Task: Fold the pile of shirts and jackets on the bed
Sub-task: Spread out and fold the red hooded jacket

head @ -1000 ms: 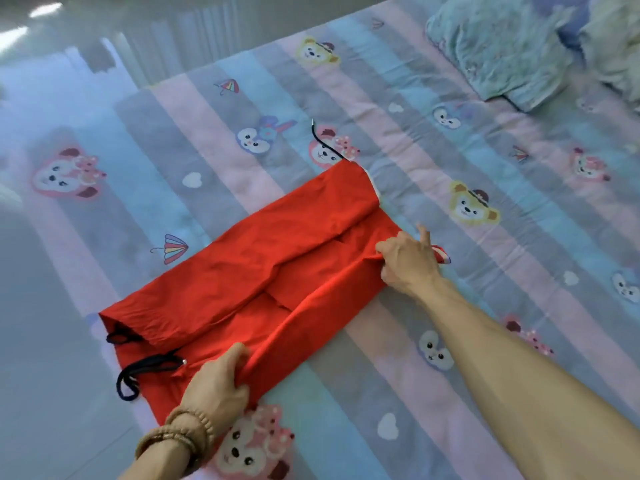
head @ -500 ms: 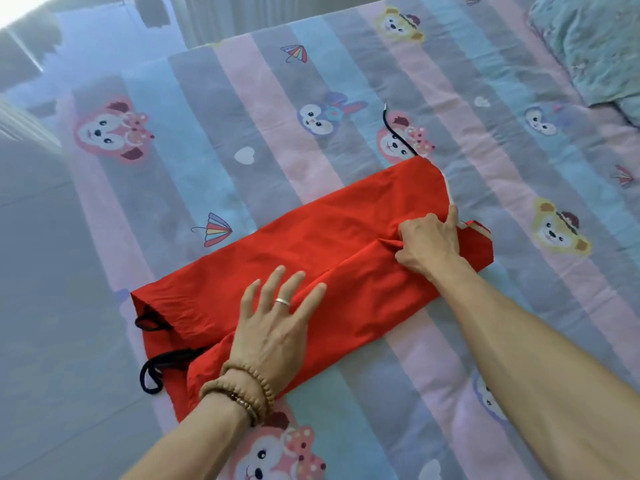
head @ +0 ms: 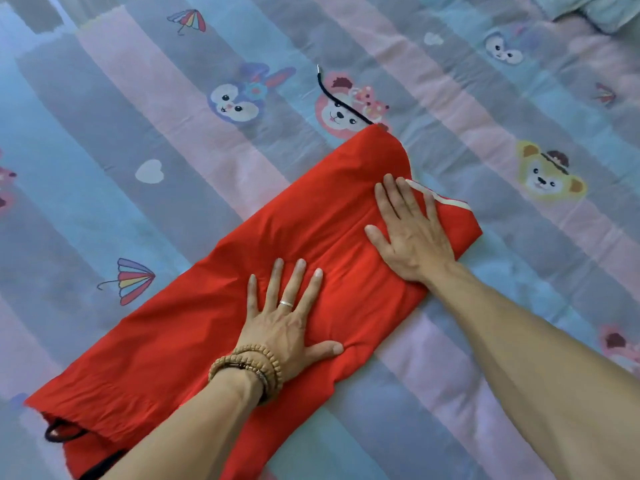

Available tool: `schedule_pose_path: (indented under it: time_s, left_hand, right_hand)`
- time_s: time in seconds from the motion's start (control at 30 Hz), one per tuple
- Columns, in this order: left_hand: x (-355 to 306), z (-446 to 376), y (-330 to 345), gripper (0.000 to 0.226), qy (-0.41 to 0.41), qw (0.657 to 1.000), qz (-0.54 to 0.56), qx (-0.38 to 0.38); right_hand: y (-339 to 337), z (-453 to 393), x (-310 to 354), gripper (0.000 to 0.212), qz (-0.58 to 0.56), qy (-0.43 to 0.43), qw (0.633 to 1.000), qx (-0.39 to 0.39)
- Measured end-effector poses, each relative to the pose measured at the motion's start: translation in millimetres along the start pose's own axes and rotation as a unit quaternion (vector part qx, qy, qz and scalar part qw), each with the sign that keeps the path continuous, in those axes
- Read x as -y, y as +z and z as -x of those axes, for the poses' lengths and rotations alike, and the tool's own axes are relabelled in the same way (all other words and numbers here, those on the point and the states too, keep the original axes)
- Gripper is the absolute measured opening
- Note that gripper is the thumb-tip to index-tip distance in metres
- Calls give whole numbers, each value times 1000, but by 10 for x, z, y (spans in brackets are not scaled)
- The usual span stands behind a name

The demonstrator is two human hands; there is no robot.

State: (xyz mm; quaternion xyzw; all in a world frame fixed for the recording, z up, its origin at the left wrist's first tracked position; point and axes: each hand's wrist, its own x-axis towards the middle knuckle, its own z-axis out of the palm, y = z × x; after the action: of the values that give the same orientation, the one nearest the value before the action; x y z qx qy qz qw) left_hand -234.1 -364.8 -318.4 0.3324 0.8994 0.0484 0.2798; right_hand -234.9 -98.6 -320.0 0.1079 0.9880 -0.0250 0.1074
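A red jacket (head: 194, 341) lies folded into a long narrow strip, running diagonally across the striped bed sheet (head: 450, 109). My left hand (head: 287, 317), with a ring and a bead bracelet, presses flat on the middle of the strip, fingers spread. My right hand (head: 412, 233) presses flat on the upper right end, beside a white edge of the lining. A black drawstring (head: 337, 98) trails out from the far end of the jacket. More black cord (head: 57, 433) shows at the near left end.
The sheet has pink, blue and grey stripes with cartoon animals and umbrellas. A light blue-green cloth (head: 595, 10) lies at the top right corner. The floor edge shows at the top left.
Both hands let go of the jacket's near edge after folding it over. They now lie flat and spread on the red strip. The camera has moved closer.
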Motion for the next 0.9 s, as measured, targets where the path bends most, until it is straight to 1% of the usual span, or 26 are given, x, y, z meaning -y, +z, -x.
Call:
schedule_pose_path:
  time_s: [0.1, 0.17, 0.23, 0.27, 0.33, 0.4, 0.43, 0.5, 0.57, 0.63, 0.67, 0.7, 0.73, 0.77, 0.8, 0.83, 0.9]
  left_hand:
    - [8, 2, 20, 108, 5, 1000, -7, -6]
    - [13, 12, -12, 109, 12, 1000, -5, -1]
    - [16, 15, -72, 118, 34, 999, 5, 12]
    - [41, 43, -116, 125, 58, 998, -2, 26]
    - [199, 190, -257, 138, 134, 989, -41, 53]
    - [475, 350, -334, 140, 208, 970, -103, 72]
    - [690, 479, -370, 137, 240, 958, -134, 83]
    - [1124, 819, -370, 121, 252, 948, -156, 116]
    - [1481, 1101, -347, 100, 246, 953, -126, 123]
    - [1683, 1271, -370, 88, 250, 953, -109, 129]
    - [1738, 1330, -406, 84, 266, 948, -104, 137]
    - [1788, 1393, -476, 82, 283, 943, -101, 143]
    - [1853, 1422, -554, 84, 293, 940, -98, 143]
    - [1958, 1443, -627, 90, 306, 936, -106, 137]
    - [2107, 1448, -707, 95, 336, 925, -131, 120]
    - [2266, 1440, -752, 98, 368, 908, -171, 101]
    - [2549, 1418, -780, 103, 392, 883, -242, 92]
  right_hand:
    - [-59, -65, 280, 68, -55, 118, 991, -11]
    - [-72, 52, 616, 63, -104, 166, 980, -25]
    - [-59, 284, 922, 59, -155, 189, 970, -15]
    - [-54, 442, 1054, 57, -178, 205, 962, -4]
    - [-60, 801, 1340, 58, -210, 259, 943, 11]
    - [-6, 1125, 1596, 65, -224, 293, 929, 19]
    - [35, 1296, 1819, 71, -229, 305, 924, 25]
    - [109, 1632, 2355, 75, -234, 301, 922, 61]
    - [179, 1989, 2969, 74, -245, 302, 919, 68]
    - [212, 2222, 3476, 77, -269, 304, 911, 72]
    - [182, 2306, 3669, 73, -299, 300, 903, 76]
    - [116, 2395, 3830, 64, -340, 299, 888, 74]
    - [42, 2461, 3912, 56, -390, 299, 869, 63]
    - [-26, 2532, 3952, 52, -423, 292, 857, 47]
    - [-118, 2606, 3980, 56, -424, 283, 859, 40]
    - [-170, 2701, 3965, 66, -390, 269, 879, 47]
    - [-167, 2906, 3932, 88, -265, 241, 929, 90]
